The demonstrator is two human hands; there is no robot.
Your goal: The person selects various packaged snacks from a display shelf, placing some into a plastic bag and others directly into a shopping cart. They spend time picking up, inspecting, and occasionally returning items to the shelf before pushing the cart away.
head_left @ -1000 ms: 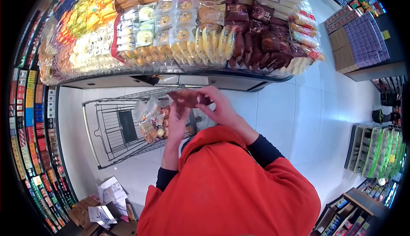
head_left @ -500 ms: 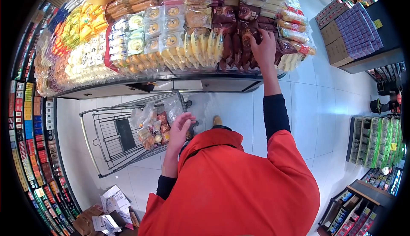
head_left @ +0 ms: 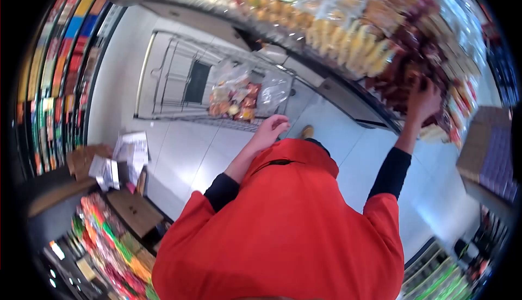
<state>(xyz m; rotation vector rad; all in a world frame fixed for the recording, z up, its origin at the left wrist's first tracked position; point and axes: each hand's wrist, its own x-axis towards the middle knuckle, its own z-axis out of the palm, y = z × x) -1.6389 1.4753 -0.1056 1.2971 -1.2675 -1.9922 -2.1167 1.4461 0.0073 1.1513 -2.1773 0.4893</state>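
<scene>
Right hand (head_left: 425,100) at dark-red packets (head_left: 399,77), fingers bent, can't tell if gripping. Left hand (head_left: 272,128) half-open, empty; cart (head_left: 196,82) just beyond.

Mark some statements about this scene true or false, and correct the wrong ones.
1. The right hand is among the brown packets on the display. True.
2. The left hand is among those packets too. False: it is well away from them, near the cart.
3. Plastic bags are in the cart. True.
4. In the picture, the yellow packets are to the right of the brown packets. False: they are to the left.
5. The sleeve on the right forearm is white. False: it is dark.
</scene>
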